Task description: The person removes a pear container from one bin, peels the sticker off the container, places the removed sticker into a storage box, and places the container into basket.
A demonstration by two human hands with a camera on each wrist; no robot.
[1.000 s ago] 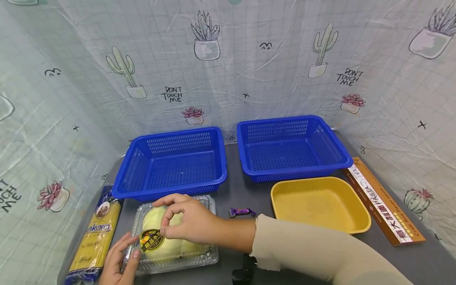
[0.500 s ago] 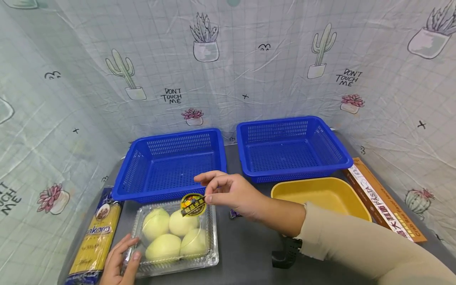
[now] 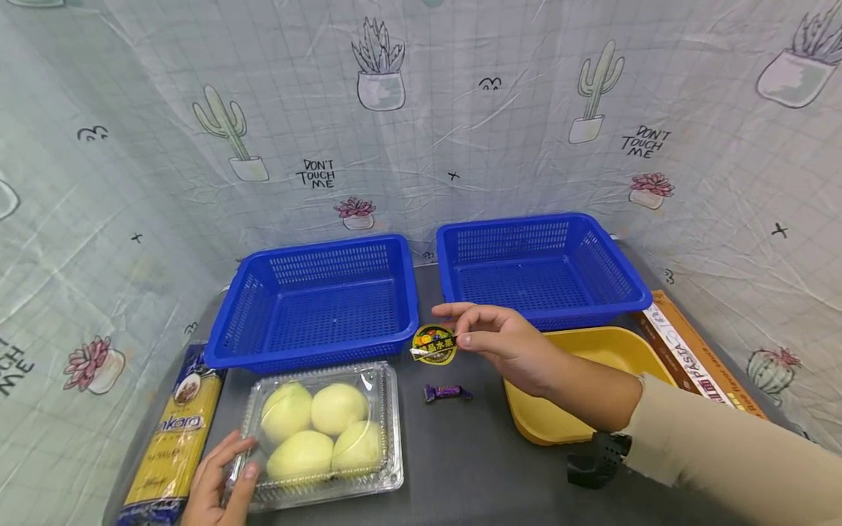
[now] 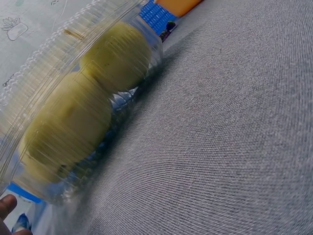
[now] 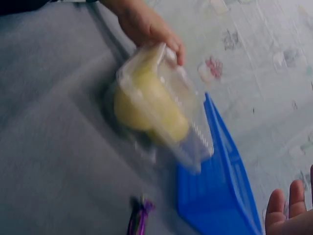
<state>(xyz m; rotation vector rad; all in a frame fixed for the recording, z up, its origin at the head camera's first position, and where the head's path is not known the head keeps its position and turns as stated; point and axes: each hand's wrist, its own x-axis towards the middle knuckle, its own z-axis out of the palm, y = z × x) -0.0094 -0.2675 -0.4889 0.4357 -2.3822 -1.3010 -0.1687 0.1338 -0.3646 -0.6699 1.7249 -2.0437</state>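
Pinched by its edge between thumb and finger, a round sticker (image 3: 435,345) sticks out from the right hand (image 3: 503,342). That arm comes in from the right, over the yellow tub (image 3: 547,434), and the hand points left with one finger poking out above. In the head view, the sticker shows beside the near corner of the left blue basket (image 3: 316,356), above the purple candy (image 3: 444,392). Thumb and fingers spread, the left hand (image 3: 218,483) rests at the left side of the clear box (image 3: 393,438) of pale fruit (image 3: 300,454).
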